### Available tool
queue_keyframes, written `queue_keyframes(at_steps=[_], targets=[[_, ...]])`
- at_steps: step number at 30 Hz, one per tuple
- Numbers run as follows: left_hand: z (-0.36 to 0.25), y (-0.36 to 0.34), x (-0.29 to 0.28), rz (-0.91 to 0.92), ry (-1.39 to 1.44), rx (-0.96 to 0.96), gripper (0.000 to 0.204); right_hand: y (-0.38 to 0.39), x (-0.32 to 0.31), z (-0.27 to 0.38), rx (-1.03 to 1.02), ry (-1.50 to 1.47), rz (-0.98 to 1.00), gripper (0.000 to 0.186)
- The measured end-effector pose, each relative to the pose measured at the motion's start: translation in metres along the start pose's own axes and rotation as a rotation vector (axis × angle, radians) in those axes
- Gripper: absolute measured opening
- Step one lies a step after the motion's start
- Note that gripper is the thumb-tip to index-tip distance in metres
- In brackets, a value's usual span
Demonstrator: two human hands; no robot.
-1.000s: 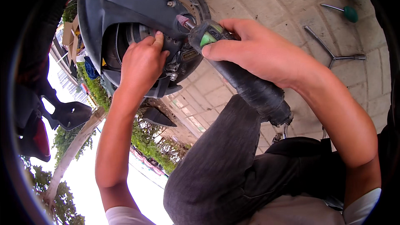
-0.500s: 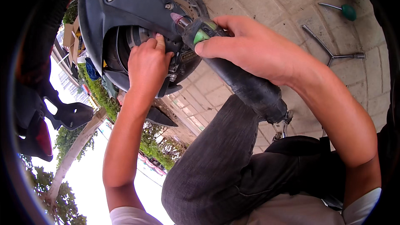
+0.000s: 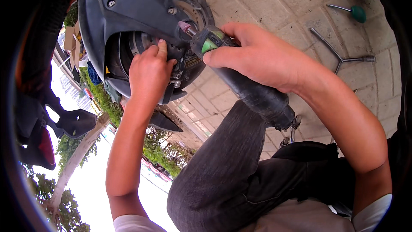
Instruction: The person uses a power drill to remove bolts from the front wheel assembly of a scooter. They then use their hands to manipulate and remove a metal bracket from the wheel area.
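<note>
My right hand (image 3: 257, 60) is wrapped round a black cylindrical power tool (image 3: 251, 94) with a green switch area and a pink pointed grinding tip (image 3: 185, 27). The tip is close beside the dark body panel (image 3: 128, 4) of the wheel assembly; contact is unclear. My left hand (image 3: 148, 71) has its index finger stretched onto the hub area (image 3: 174, 49) inside the panel's opening, other fingers curled; what these hold, if anything, is hidden. The wheel (image 3: 201, 6) shows behind the panel.
On the paving (image 3: 300, 25) lie a green-handled screwdriver (image 3: 358, 14) and a three-arm socket wrench (image 3: 339, 58). My bent leg (image 3: 214, 163) is below the tool. A cardboard box (image 3: 71, 38), black vehicle parts (image 3: 68, 120) and a tree trunk (image 3: 77, 159) show at left.
My left hand has shifted slightly right, its fingertip still at the hub area. My right hand and tool moved a little left, then slightly down relative to half a second ago.
</note>
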State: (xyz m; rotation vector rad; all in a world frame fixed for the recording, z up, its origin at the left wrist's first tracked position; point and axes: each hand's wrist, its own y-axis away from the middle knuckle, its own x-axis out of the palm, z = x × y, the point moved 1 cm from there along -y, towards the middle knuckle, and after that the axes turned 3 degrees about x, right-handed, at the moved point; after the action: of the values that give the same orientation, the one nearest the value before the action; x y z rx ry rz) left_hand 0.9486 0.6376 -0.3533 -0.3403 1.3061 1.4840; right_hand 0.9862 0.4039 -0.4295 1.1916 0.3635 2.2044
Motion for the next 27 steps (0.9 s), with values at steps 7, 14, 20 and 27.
queue_keyframes(at_steps=[7, 14, 20, 27], targets=[[0.011, -0.001, -0.005, 0.088, 0.082, 0.017, 0.055, -0.005, -0.002, -0.003, 0.005, 0.011, -0.026, 0.046], [0.013, -0.001, -0.005, 0.110, 0.078, 0.042, 0.055, -0.005, -0.005, 0.000, 0.020, -0.018, -0.011, 0.045], [0.011, -0.004, -0.005, 0.134, 0.016, 0.056, 0.057, -0.001, -0.001, 0.005, -0.009, 0.008, -0.069, 0.047], [0.010, -0.003, -0.005, 0.134, 0.021, 0.045, 0.057, -0.003, -0.002, 0.005, 0.002, -0.007, -0.005, 0.049]])
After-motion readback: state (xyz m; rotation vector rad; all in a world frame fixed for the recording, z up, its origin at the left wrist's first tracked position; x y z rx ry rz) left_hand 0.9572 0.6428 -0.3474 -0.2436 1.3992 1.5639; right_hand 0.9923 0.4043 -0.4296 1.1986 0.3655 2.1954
